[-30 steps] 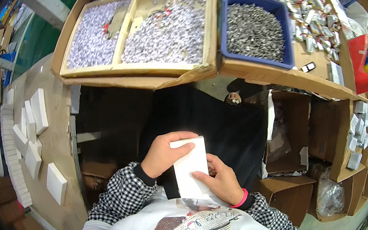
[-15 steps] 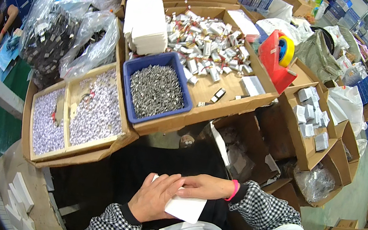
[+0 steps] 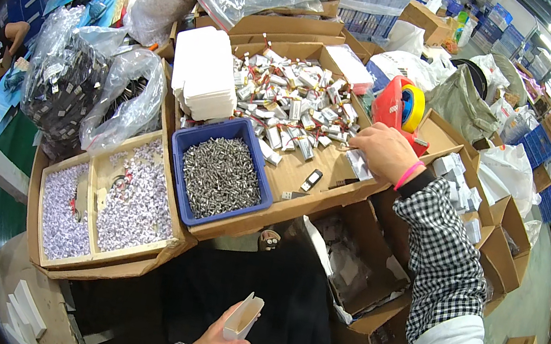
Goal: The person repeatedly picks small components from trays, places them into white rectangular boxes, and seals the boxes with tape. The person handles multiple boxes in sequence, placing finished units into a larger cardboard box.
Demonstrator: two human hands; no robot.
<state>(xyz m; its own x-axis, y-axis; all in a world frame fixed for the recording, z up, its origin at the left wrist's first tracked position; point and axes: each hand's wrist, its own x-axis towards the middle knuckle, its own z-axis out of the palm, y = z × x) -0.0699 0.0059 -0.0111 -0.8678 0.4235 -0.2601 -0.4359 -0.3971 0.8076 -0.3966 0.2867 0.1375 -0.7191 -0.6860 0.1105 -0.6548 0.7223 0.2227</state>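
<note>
L hand (image 3: 216, 342) sits low near the body, below the surface's near edge, fingers closed round a small white carton (image 3: 243, 316). Carton is held upright w/ its open flap end up, mouth toward the surface, so sth can drop straight in.

R hand (image 3: 383, 152) is stretched out over the cardboard surface (image 3: 301, 191), at its right edge, fingers curled down onto a small silver-white packet (image 3: 363, 165) at the rim of the packet pile (image 3: 293, 112). Looks like a pinch, but whether the packet is lifted or just touched can't be told. Pink band at the wrist, checked sleeve (image 3: 444, 261) behind it.

Layout reads as a reach-in-order setup. Pile of packets lies loose in the middle, nearest the R hand. Blue bin of small grey metal parts (image 3: 219, 177) is at the near edge, left of the pile. Two shallow cardboard trays of tiny pale bits (image 3: 107, 205) sit at the near left corner. Stack of flat white carton blanks (image 3: 201, 82) at the far left, just behind the bin. Red tape dispenser w/ yellow roll (image 3: 400, 105) at the far right, just beyond the R hand. A small dark flat item (image 3: 311, 178) lies alone betw. bin and hand.

Clear bags of dark parts (image 3: 76, 92) are heaped off the left edge, out of the way.
</note>
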